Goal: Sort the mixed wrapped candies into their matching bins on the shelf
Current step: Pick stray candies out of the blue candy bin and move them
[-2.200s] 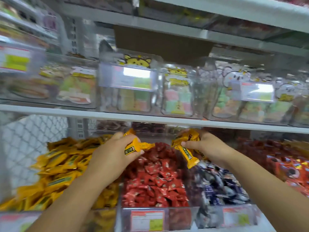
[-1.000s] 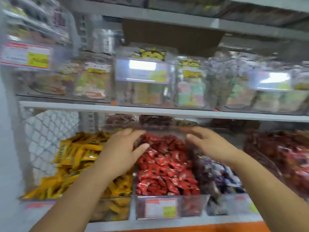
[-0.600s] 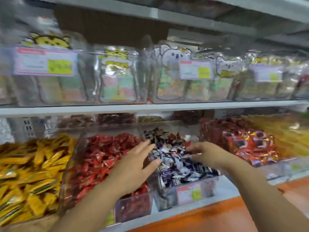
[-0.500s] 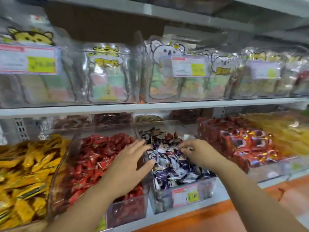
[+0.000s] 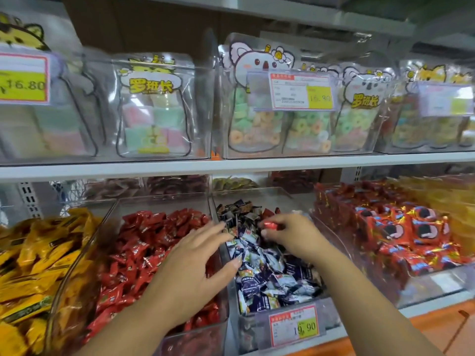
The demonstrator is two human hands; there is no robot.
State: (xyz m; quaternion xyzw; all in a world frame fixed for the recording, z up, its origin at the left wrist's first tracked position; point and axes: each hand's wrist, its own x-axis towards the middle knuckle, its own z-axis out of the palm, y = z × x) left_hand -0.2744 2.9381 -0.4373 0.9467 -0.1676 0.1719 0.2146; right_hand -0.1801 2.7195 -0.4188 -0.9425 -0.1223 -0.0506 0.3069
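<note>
My right hand (image 5: 288,236) pinches a small red wrapped candy (image 5: 269,225) above the clear bin (image 5: 331,314) of dark blue and white candies (image 5: 270,273). My left hand (image 5: 195,268) is spread flat, fingers straight, over the divider between that bin and the bin of red wrapped candies (image 5: 144,242) to its left. A few more red wrappers (image 5: 267,213) lie among the blue ones at the back of the bin. Yellow wrapped candies (image 5: 28,260) fill the bin at far left.
Red packets with a dark round picture (image 5: 401,232) fill a bin at right, orange-yellow ones (image 5: 452,201) beyond. The white shelf edge (image 5: 231,167) above carries clear bags of pastel sweets (image 5: 154,119) with price tags (image 5: 302,91). An orange floor strip (image 5: 437,327) shows below.
The yellow bars held 2.2 s ago are gone from both hands. My view swung right to the blue candy bin, where my right hand picked up a red candy.
</note>
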